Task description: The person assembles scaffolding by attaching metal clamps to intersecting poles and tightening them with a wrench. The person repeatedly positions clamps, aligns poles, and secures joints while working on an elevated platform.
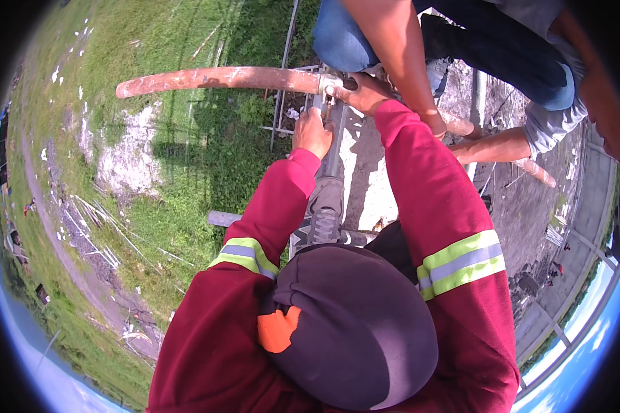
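A long rust-red pipe [220, 78] runs out to the left over the grass. At its right end sits a metal scaffold clamp [328, 85] with a bolt hanging below it. My right hand [362, 93] is closed on this clamp from its right side. Just below and to the left, my left hand [313, 133] is curled into a fist beside the bolt; what lies inside its fingers is hidden. Another person's forearm [406, 65] comes down past my right wrist, and that person's other arm [492, 146] reaches in from the right.
The other person's jeans [503, 62] crowd the top. A grey laced boot [326, 215] stands on a narrow rail below my hands. More rusty pipe [536, 172] shows at right. Grass [151, 241] lies far below on the left. A dark rounded covering [355, 327] fills the lower middle.
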### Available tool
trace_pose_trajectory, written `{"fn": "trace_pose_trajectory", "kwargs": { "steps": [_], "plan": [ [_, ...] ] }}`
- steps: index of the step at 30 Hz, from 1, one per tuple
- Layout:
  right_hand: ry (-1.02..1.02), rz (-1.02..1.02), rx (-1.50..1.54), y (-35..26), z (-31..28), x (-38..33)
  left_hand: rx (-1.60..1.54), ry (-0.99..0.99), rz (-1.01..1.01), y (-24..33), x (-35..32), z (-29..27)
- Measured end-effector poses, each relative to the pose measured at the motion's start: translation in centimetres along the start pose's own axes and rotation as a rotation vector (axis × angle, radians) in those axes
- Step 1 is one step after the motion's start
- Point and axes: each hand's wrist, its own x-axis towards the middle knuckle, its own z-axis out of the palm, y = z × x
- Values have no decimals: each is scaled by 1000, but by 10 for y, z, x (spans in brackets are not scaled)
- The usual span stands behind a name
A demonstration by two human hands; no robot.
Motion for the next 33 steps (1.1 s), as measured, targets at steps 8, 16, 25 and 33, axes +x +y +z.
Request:
{"fn": "trace_pose_trajectory", "kwargs": {
  "steps": [8,16,25,33],
  "plan": [
    [-162,84,156,0,-1,10,-918,-401,-519,-10,11,-23],
    [-110,14,167,4,2,12,-1559,-321,-690,-1,7,-19],
    [-144,-18,52,-2,-9,8,-698,50,-294,10,4,-7],
    [-74,-100,-47,-1,-5,-5,-457,303,43,15,-4,0]
  ]
}}
